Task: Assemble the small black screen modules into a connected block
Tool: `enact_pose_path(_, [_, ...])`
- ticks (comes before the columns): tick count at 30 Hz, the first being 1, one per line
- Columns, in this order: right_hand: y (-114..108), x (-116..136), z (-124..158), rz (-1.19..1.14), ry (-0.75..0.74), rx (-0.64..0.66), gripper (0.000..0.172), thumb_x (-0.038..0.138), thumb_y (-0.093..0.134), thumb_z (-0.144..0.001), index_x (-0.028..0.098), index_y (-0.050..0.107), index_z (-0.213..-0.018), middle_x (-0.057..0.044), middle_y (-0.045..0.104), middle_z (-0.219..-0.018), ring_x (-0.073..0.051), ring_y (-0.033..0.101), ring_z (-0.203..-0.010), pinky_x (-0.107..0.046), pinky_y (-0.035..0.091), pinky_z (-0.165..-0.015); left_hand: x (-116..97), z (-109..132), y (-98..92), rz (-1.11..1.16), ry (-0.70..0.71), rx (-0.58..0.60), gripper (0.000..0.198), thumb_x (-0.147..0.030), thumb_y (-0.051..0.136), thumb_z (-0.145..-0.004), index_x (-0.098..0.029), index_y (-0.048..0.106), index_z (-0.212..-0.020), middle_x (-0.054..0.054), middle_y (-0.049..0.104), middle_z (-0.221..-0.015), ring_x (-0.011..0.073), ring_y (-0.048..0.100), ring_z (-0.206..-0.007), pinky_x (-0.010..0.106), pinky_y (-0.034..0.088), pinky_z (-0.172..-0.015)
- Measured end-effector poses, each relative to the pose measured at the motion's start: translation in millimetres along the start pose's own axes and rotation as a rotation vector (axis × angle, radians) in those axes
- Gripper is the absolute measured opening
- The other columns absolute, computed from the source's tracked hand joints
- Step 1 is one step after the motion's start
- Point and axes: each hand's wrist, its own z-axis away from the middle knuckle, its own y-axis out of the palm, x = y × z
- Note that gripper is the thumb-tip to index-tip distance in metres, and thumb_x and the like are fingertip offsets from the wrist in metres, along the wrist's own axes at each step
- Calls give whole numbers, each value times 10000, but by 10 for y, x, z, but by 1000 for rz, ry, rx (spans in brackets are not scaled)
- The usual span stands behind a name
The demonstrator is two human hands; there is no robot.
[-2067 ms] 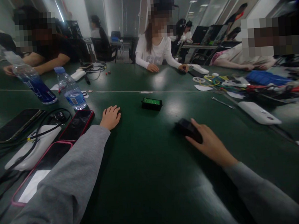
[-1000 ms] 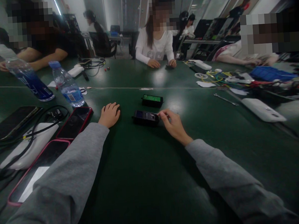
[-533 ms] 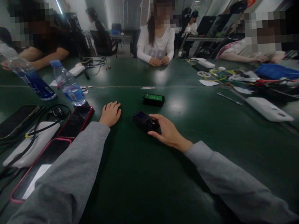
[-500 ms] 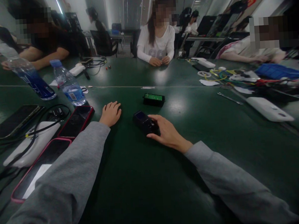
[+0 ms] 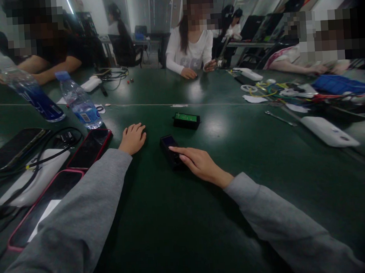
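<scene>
A small black handheld device with a dark screen [image 5: 167, 145] lies on the green table in front of me. Over its near right part is my right hand [image 5: 199, 162], the index finger stretched out and touching its face near the screen. The thumb is close below that finger, and the other fingers are mostly hidden. My left hand [image 5: 133, 138] rests flat on the table to the left, fingers spread, holding nothing. Just beyond the device sits a small black box with a bright green face [image 5: 186, 119], apart from both hands.
Phones [image 5: 90, 148], a white power bank [image 5: 36, 174], cables and two bottles [image 5: 83, 105] crowd the left. To the right lie a wrench [image 5: 280, 118], a white oblong block [image 5: 329, 131], tangled wires and a blue tray [image 5: 341, 84]. Other people sit across the table.
My right hand has let go of its grip round the device's side and now points its index finger onto the face. The device has turned slightly. My left hand stays resting on the table.
</scene>
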Motion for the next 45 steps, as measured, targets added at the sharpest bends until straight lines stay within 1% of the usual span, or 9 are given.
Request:
enact_pose_path(9, [43,129,-35,39,97,30,514,534,219,-1063,304,355,-1502,-8,651,-769,-149,565,-560,-286,413,-567,-19,2,-18,-4,-3,4,464,-359,336,-998,-209,462,-1418,86,437,-1527,287,363,-1414,528,278,-1176])
enact_pose_path(17, [114,275,-29,88,144,38,585,564,190,-1050,258,321,-1531,-28,638,-723,-167,572,-542,-295,421,-531,-21,6,-38,-6,0,24,479,-361,322,-1004,-178,451,-1428,98,420,-1537,296,350,-1423,518,277,-1180])
enact_pose_path(23, [130,204,-4,-323,175,29,574,524,271,-1056,298,170,-1574,-28,649,-880,-144,577,-594,-321,501,-606,24,-9,24,1,8,3,469,-382,317,-1007,-217,451,-1426,80,426,-1533,286,349,-1424,523,274,-1179])
enact_pose_path(27, [141,109,-18,-603,242,-113,560,510,318,-1050,263,257,-1550,-5,588,-798,-164,604,-689,-320,518,-627,25,-3,14,32,0,3,461,-366,342,-1002,-203,467,-1415,91,435,-1526,290,357,-1416,526,270,-1177])
enact_pose_path(30, [149,66,-35,-636,273,-141,536,520,366,-1035,248,373,-1498,-20,588,-820,-177,597,-719,-330,512,-631,-6,0,-51,138,0,-15,457,-391,356,-1003,-216,469,-1409,92,444,-1520,289,358,-1417,549,243,-1178])
enact_pose_path(33, [145,62,-43,-625,273,-106,532,514,384,-1031,242,394,-1488,-36,607,-854,-186,589,-732,-350,505,-653,-116,2,-149,434,-5,-3,476,-458,341,-1006,-235,459,-1409,79,486,-1489,259,408,-1396,523,260,-1179])
enact_pose_path(37, [134,84,-41,-655,258,-41,628,518,461,-1004,220,299,-1533,-39,612,-861,-205,602,-758,-384,510,-681,-370,35,-209,891,97,178,604,-582,394,-962,-238,401,-1458,97,461,-1510,260,465,-1365,451,363,-1136])
enact_pose_path(39, [127,94,-37,-665,257,-16,673,526,505,-982,230,271,-1539,-54,624,-921,-211,609,-774,-395,517,-679,-469,60,-184,938,153,255,645,-596,471,-923,-230,418,-1451,106,487,-1489,275,457,-1372,457,360,-1137])
enact_pose_path(45, [118,120,-30,-624,272,2,668,533,498,-982,269,246,-1542,-78,619,-1042,-217,607,-802,-430,533,-709,-501,90,-113,884,184,238,559,-598,441,-933,-231,552,-1340,82,564,-1399,267,494,-1317,463,340,-1139])
